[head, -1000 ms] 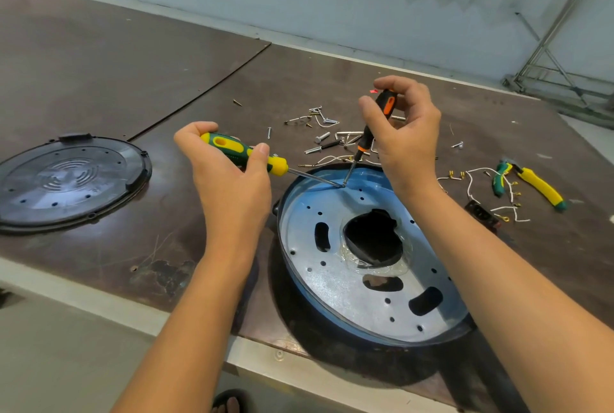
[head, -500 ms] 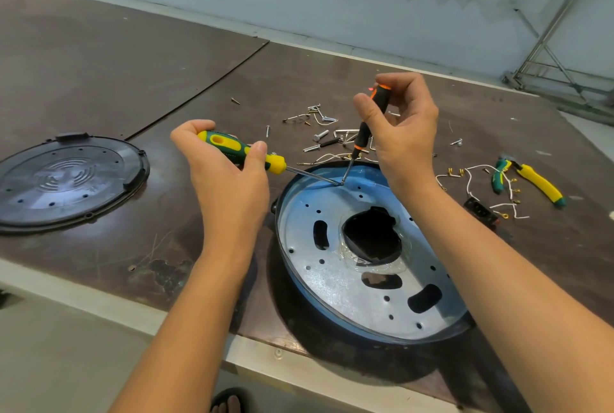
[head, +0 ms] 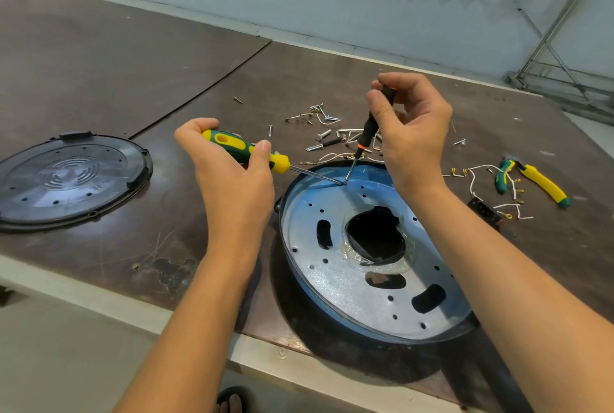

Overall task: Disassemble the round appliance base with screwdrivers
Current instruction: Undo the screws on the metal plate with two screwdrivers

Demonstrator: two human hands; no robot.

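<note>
Steel tips stay met at the rim of the base [head: 332, 283]; our left hand [head: 232, 186] grips the yellow screwdriver [head: 244, 149], our right hand [head: 415, 143] pinches the black screwdriver [head: 368, 132]: we judge the fastener still seated.

The left hand [head: 232, 186] and right hand [head: 412, 143] are bare, and so are the left forearm [head: 186, 329] and right forearm [head: 498, 279] as far as the picture's lower edge. The thumbnails are short and plain. At the bottom edge, toes [head: 233, 404] show under the dark strap of an open sandal [head: 232, 390].
</note>
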